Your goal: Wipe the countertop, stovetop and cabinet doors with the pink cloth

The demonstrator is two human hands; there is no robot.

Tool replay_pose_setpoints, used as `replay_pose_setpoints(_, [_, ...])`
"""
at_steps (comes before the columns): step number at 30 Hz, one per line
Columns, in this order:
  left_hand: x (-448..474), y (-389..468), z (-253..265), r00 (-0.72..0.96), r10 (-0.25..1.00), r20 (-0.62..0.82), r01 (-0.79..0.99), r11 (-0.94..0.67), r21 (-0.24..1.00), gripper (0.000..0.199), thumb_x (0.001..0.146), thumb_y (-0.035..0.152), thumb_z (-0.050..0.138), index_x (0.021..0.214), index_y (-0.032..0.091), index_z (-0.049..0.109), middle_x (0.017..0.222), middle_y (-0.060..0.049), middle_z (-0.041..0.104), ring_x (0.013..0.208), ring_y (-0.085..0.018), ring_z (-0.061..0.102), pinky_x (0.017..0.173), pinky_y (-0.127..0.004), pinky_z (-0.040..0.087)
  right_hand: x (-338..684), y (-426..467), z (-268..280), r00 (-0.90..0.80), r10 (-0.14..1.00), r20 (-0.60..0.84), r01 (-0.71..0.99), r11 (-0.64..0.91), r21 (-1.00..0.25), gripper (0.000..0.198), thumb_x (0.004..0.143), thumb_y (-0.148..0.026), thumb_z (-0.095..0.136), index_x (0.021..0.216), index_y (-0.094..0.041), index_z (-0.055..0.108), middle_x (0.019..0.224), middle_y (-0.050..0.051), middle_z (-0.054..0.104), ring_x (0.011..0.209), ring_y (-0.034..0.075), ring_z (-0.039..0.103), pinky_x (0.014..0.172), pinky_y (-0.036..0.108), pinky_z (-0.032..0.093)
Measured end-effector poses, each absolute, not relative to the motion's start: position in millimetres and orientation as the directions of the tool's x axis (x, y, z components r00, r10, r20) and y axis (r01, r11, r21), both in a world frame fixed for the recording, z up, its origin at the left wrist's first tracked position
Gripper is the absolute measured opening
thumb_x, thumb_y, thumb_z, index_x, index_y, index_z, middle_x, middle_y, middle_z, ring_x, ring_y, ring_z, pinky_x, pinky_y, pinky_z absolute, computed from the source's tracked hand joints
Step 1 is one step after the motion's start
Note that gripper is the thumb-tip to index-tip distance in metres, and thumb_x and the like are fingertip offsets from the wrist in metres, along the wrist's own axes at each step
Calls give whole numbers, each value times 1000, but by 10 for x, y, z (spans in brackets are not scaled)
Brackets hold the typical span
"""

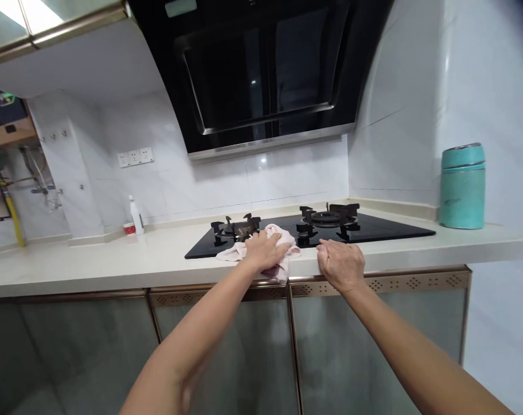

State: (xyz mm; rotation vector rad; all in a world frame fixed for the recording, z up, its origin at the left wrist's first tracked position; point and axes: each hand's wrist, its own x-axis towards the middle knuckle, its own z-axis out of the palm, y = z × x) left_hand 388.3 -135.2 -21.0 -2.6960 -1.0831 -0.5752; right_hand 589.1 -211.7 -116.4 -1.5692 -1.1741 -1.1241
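Note:
My left hand [264, 252] presses down on a pale pink cloth [283, 271], its fingers bent over the bunched fabric. The cloth lies across the front edge of the black glass gas stove [386, 226], near the left burner [235, 229], and part of it hangs over the counter's edge. To the right, my right hand [341, 264] rests on the counter's front edge with its fingers curled in; no object shows in it. Behind that hand stands the right burner [328, 218] with its black pan supports.
A black range hood [261, 75] hangs low over the stove. On the white countertop [93, 265] a white bottle [136, 216] and a small red cup [129, 229] stand at the left. A turquoise canister [462, 187] stands at the right by the wall.

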Motion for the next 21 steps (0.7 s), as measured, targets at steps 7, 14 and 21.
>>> replay_pose_setpoints(7, [3642,-1254,-151,713,576,399,586,-803,112,80,91,76,35,159,35,23,167,-9,30,150,-33,30,118,-59,27,5856,-2133,-1168,128,226,966,974,-211,-79,34,96,-22,46,93,-16,79,106,10,78,105,22,70,93,36,42])
replay_pose_setpoints(14, [2936,-832,-120,509,724,465,763,-630,146,56,99,62,20,131,40,60,148,-4,55,140,-30,44,113,-62,29,5833,-2288,-920,283,424,860,959,-159,-236,42,100,-34,36,101,-22,76,116,9,75,109,24,65,93,41,40])
replay_pose_setpoints(21, [2919,-654,-160,514,770,377,770,-608,192,61,100,61,14,119,36,67,137,-3,65,134,-32,51,109,-59,35,4854,-1990,-284,14,754,657,990,82,-114,50,99,-56,38,139,-34,59,156,9,45,137,35,42,109,62,27])
